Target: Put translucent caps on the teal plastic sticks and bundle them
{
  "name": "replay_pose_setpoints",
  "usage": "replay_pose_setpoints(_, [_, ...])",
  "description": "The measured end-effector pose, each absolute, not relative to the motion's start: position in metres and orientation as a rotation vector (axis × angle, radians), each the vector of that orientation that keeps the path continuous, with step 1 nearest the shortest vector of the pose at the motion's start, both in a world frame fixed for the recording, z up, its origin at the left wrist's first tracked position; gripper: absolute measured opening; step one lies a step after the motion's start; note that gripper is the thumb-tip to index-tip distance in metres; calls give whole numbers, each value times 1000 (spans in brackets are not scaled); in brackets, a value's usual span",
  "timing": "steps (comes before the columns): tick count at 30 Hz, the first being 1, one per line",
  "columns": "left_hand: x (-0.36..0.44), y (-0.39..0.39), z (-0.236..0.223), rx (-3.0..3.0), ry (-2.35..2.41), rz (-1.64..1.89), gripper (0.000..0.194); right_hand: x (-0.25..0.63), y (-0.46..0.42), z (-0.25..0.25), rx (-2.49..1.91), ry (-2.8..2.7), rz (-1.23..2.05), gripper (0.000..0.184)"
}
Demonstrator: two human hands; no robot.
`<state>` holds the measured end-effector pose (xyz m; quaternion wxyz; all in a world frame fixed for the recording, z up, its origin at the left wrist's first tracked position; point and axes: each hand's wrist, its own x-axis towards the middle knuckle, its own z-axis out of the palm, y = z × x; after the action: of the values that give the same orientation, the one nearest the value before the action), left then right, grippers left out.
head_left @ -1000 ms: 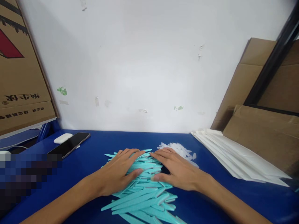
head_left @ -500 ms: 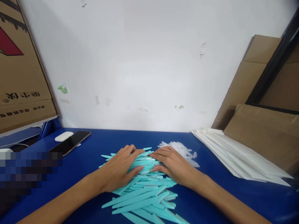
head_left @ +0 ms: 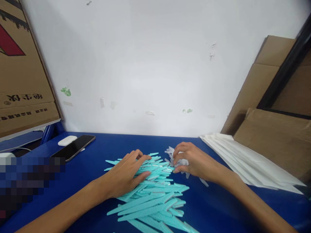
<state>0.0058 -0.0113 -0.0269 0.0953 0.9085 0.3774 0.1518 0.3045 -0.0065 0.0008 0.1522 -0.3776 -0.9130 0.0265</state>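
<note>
A heap of several teal plastic sticks (head_left: 155, 200) lies on the blue table (head_left: 97, 174) in front of me. My left hand (head_left: 126, 174) rests flat on the heap's far end, fingers stretched out over the sticks. Just behind and right of the heap is a smaller pile of clear white plastic pieces (head_left: 170, 152). My right hand (head_left: 191, 161) is over that pile with its fingers curled round some of the white pieces.
A dark phone (head_left: 74, 147) and a white earbud case (head_left: 65, 140) lie at the back left. A stack of white bags (head_left: 245, 161) lies at the right against cardboard boxes (head_left: 274, 136). Another cardboard box (head_left: 21, 81) stands at the left. A white wall closes the back.
My right hand has left the teal heap, moved back and right onto the white pieces and curled its fingers around them. The left hand has stayed on the teal sticks.
</note>
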Motion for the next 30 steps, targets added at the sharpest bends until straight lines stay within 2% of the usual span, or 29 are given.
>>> replay_pose_setpoints(6, [4, -11, -31, 2643, 1151, 383, 51, 297, -6, -8, -1030, -2670, 86, 16])
replay_pose_setpoints(19, [1, -10, -37, 2652, 1145, 392, 56, 299, -9, -11, -1136, -2568, 39, 33])
replay_pose_setpoints(22, [1, -12, -38, 2653, 1142, 371, 57, 301, -6, -13, -1130, -2598, 30, 32])
replay_pose_setpoints(30, [2, -21, -36, 2630, 1143, 376, 90, 297, -15, -4, -1103, -2517, -9, 38])
